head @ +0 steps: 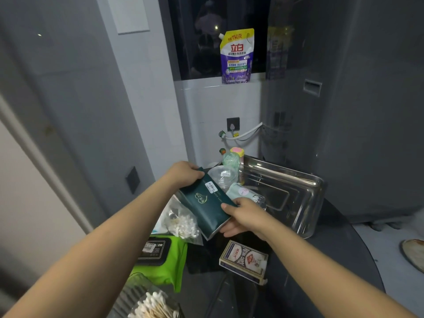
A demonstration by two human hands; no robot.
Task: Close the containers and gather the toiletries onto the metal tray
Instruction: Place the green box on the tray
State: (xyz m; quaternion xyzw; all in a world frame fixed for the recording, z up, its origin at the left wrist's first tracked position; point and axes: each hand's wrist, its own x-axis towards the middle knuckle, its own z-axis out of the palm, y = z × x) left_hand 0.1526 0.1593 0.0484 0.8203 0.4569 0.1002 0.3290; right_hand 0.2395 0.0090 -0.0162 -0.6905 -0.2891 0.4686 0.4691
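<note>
A dark green tissue pack (pixel 206 203) is held above the dark table between both hands. My left hand (pixel 183 174) grips its far top end and my right hand (pixel 243 216) grips its near right corner. The metal tray (pixel 296 191) stands just to the right, holding nothing that I can see. Behind the pack are a clear lidded tub (pixel 223 176), a pale green packet (pixel 241 191) and a jar of green swabs (pixel 231 159). A bag of cotton swabs (pixel 183 222) lies under the pack. An open ribbed box of cotton swabs (pixel 151 304) sits at the near edge.
A green wet-wipes pack with a black lid (pixel 160 255) lies at the left. A deck of playing cards (pixel 244 261) lies near the front. A detergent pouch (pixel 237 56) stands on the window ledge. A grey appliance (pixel 355 111) rises behind the tray.
</note>
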